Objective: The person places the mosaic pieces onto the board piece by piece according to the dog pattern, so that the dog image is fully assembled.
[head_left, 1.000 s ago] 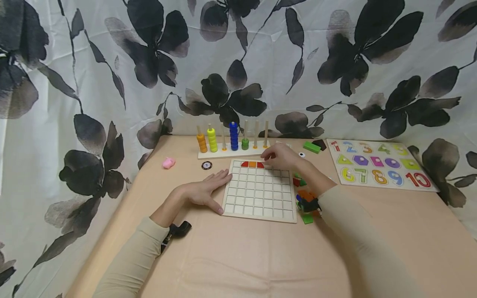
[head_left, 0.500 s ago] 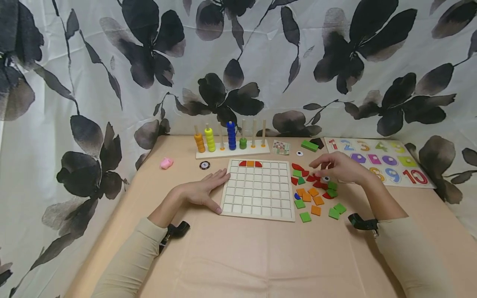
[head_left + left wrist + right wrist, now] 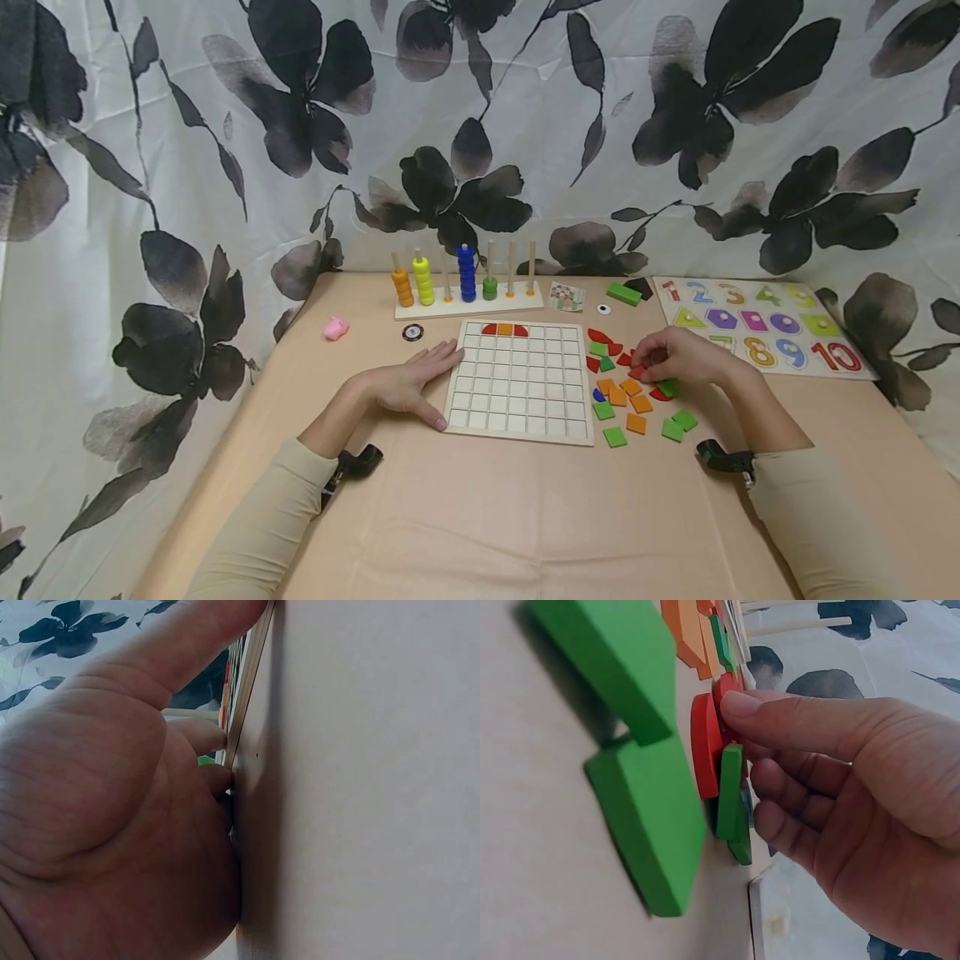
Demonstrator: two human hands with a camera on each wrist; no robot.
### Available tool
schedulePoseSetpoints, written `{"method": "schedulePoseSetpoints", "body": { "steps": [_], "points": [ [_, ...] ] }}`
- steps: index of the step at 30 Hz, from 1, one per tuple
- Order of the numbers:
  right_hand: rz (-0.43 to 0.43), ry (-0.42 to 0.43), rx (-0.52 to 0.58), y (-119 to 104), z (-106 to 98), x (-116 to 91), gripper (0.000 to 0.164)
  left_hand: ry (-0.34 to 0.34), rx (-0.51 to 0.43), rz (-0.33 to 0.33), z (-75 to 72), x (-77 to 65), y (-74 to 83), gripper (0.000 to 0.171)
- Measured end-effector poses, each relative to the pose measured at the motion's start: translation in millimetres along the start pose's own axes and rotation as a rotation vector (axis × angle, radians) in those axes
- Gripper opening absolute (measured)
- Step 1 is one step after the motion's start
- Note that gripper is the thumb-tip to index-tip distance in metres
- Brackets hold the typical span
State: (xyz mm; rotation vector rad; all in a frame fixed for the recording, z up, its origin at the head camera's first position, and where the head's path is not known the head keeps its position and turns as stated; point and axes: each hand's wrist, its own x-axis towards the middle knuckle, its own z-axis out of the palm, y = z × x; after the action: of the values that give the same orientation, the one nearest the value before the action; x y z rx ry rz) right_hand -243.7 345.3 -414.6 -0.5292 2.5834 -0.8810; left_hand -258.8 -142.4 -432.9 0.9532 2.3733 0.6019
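Observation:
My left hand (image 3: 411,385) lies with spread, straight fingers along the left side of a white gridded wooden board (image 3: 517,383); thumb and fingertips touch its edge. In the board's top row sit two red curved pieces and, between them, an orange square (image 3: 505,330). To the right of the board my right hand (image 3: 686,358) is down in a pile of loose pieces. In the right wrist view its thumb and forefinger pinch a red piece (image 3: 726,685), partly hidden by the thumb. Another curved red piece (image 3: 705,746) and green squares (image 3: 649,832) lie close by.
Behind the board stands a peg stacker (image 3: 468,310) with coloured rings, a small picture card (image 3: 566,297) beside it. A number puzzle board (image 3: 795,321) lies at the back right, near a green block (image 3: 623,293). A pink object (image 3: 335,328) and a round black-and-white disc (image 3: 412,332) lie left.
My right hand has left the board's top row, moved right over the loose pieces, then lowered and taken a red piece. The left hand keeps its place at the board's edge.

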Motion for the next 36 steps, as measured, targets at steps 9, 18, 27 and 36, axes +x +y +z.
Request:
{"method": "schedulePoseSetpoints", "body": {
  "steps": [9, 18, 27, 36],
  "points": [
    [0.0, 0.097, 0.116, 1, -1, 1, 0.013, -0.008, -0.009, -0.01, 0.0, 2.3, -3.0, 0.122],
    [-0.134, 0.292, 0.095, -44, 0, 29, 0.014, -0.011, 0.0, -0.008, -1.4, 0.4, -1.1, 0.12],
    [-0.274, 0.186, 0.188, -115, 14, 95, 0.009, 0.001, 0.017, 0.02, -1.1, -0.1, -0.8, 0.121],
    [-0.328, 0.1, 0.038, -153, 63, 154, 0.008, 0.006, 0.037, 0.051, -1.0, 0.8, -3.9, 0.121]
  ]
}}
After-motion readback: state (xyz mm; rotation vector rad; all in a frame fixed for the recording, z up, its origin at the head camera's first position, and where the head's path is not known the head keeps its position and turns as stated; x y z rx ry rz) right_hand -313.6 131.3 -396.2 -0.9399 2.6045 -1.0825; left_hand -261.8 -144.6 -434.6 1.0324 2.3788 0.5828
